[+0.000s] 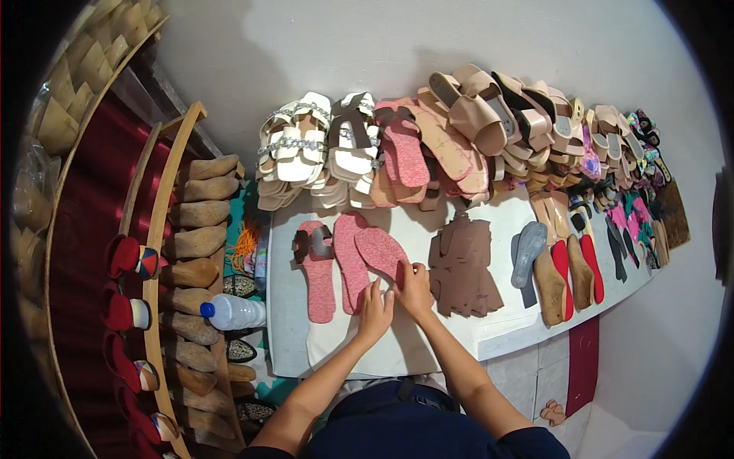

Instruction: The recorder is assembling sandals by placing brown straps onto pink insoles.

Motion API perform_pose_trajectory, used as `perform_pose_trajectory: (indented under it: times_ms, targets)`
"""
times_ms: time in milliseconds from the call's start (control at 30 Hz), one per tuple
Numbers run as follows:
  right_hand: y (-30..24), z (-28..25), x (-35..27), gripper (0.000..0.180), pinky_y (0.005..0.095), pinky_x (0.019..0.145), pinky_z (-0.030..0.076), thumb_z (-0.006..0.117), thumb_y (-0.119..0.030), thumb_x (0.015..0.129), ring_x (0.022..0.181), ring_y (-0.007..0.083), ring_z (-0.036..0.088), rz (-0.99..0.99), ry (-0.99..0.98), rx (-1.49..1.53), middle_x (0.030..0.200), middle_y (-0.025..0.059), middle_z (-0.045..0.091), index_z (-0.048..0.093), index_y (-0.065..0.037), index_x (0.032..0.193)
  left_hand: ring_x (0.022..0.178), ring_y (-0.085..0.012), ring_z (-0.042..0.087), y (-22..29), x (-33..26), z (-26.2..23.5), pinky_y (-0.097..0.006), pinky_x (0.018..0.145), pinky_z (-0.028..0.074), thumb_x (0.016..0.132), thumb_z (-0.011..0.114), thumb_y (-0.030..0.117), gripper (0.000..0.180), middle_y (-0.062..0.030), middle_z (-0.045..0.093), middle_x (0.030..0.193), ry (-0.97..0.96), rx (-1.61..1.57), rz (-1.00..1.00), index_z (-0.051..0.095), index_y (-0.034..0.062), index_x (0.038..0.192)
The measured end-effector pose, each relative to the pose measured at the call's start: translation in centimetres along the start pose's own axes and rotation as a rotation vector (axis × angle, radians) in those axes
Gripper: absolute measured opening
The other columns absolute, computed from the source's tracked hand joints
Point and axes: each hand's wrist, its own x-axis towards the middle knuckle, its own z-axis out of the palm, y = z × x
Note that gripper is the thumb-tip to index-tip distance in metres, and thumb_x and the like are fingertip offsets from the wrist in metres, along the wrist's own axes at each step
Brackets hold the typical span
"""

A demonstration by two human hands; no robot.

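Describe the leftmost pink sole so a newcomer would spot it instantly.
On the pale table, find the left end, in front of the white sandals. There a pink sole lies left of two overlapping pink ones. Unlike them, it carries dark straps at its far end.

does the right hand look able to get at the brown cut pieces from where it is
Probably yes: the brown cut pieces lie just beyond the right hand, on its right, with nothing seen standing between, though that hand seems busy with a pink insole.
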Motion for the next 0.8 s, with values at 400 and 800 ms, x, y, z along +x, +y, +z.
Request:
perform_pose_trajectory:
  times_ms: [400,800]
  targets:
    - [4.0,-7.5,-1.6,0.035,0.0404,0.084,0.034,0.051,-0.015,0.072,0.099,0.0317,0.042,-0.432,-0.114,-0.040,0.103,0.0141,0.047,0.049,-0.003,0.105,0.113,-0.0169,0.034,3.7,0.5,5.3,-0.027,0.094,0.027,0.086,0.037,0.007,0.043,-0.0119,0.033,0.124,0.071,-0.996,-0.469,0.021,-0.0008,0.125]
    - [10.5,-12.1,6.3,0.029,0.0435,0.098,0.021,0.045,-0.011,0.072,0.101,0.0227,0.043,-0.801,-0.372,-0.524,0.096,0.0081,0.049,0.052,-0.009,0.100,0.079,-0.0210,0.058,7.1,0.9,7.5,-0.031,0.068,0.048,0.084,0.032,0.005,0.042,-0.0147,0.053,0.097,0.059,-1.034,-0.554,0.019,0.0031,0.124]
